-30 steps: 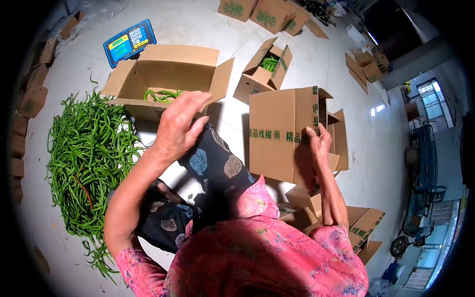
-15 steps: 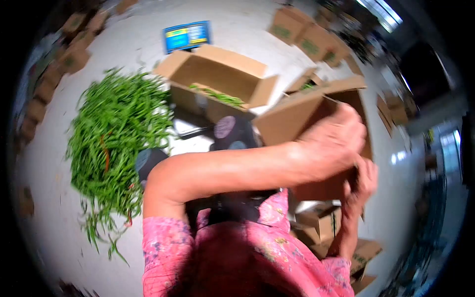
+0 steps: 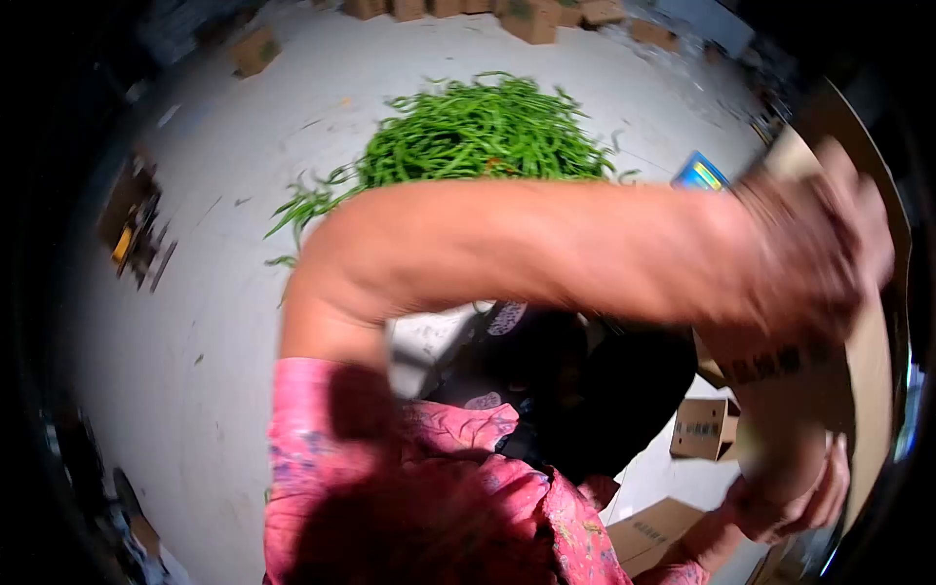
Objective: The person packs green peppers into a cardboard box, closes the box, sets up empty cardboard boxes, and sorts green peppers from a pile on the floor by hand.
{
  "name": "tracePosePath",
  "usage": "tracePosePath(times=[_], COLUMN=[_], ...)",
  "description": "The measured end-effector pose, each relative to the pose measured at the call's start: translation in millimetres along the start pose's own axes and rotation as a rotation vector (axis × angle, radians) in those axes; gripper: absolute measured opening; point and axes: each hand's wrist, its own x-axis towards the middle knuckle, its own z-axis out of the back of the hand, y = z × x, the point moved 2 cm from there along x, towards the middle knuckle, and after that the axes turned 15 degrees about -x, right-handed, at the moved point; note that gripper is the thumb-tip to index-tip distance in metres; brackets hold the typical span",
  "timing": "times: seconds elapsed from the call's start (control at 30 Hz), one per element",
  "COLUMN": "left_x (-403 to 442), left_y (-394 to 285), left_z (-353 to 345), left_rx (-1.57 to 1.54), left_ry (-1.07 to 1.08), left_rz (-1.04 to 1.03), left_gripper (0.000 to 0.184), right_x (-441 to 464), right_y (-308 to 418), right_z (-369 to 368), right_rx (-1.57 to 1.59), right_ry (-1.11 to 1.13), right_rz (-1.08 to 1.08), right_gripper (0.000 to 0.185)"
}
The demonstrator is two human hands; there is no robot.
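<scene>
At the right side of the head view stands a cardboard box (image 3: 873,366), tilted and close to the camera, with dark printing on one side. My left arm reaches across my body, and my left hand (image 3: 824,239), blurred by motion, grips the box's upper part. Lower down, my right hand (image 3: 795,497) has its fingers curled round the box's lower edge. My forearm partly covers a heap of long green peppers (image 3: 478,136) lying on the floor, with a few reddish ones among them.
A blue scale display (image 3: 702,173) shows behind my left forearm. A small printed carton (image 3: 697,429) and a flattened-looking carton (image 3: 648,534) lie near my right arm. Several boxes (image 3: 529,19) stand along the far side. Dark clutter (image 3: 141,224) is at the left.
The view has swung round, so the pepper heap moved from left to top centre. Both hands and the box have shifted to the right edge, and the box's tilt has changed.
</scene>
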Motion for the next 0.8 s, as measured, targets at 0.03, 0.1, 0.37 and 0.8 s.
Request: tracePosePath(times=[0.03,0.1,0.37,0.8], left_x=[-20,-62,-233,-474], left_y=[21,55,3,-190], left_z=[19,81,304,410], left_rx=[0.09,0.325,0.748,1.108], left_ry=[0.045,0.182,0.621,1.008], left_rz=[0.06,0.182,1.155,1.93], left_gripper=[0.01,0.01,0.058,0.027], right_x=[13,33,27,-37], right_y=[27,79,155,250], right_z=[-9,-31,-145,-222], right_rx=[0.107,0.46,1.282,1.439], right_ry=[-0.022,0.085,0.44,1.159], right_rz=[0.028,0.002,0.065,-0.086], right_gripper=[0.023,0.023,0.022,0.015])
